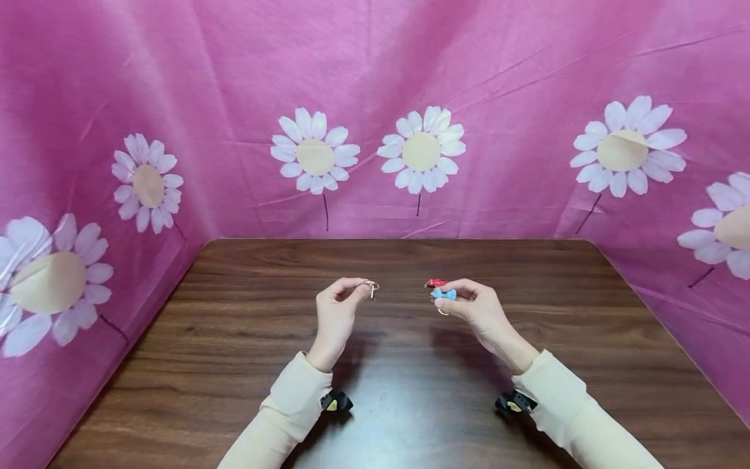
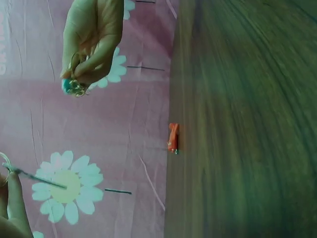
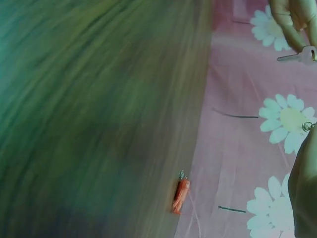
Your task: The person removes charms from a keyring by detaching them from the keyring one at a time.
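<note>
In the head view my left hand (image 1: pixel 335 320) pinches a small key (image 1: pixel 372 292) with a thin ring (image 1: pixel 376 286) between thumb and fingertips, above the table. The key's flat head and straight blade show in the right wrist view, where the key (image 3: pixel 298 55) sticks out from the fingertips. My right hand (image 1: pixel 485 314) grips a light blue figure-shaped keychain charm (image 1: pixel 444 294); a metal ring (image 1: pixel 443 312) hangs below its thumb. Just behind that hand a red charm (image 1: pixel 435 283) with a short metal chain lies on the table. A gap separates the two hands.
Both hands are over a dark wood-grain table (image 1: pixel 234 365). Pink sheeting (image 1: pixel 234 78) printed with large white daisies encloses its back and sides. Black wrist devices (image 1: pixel 338 402) are strapped at both sleeves.
</note>
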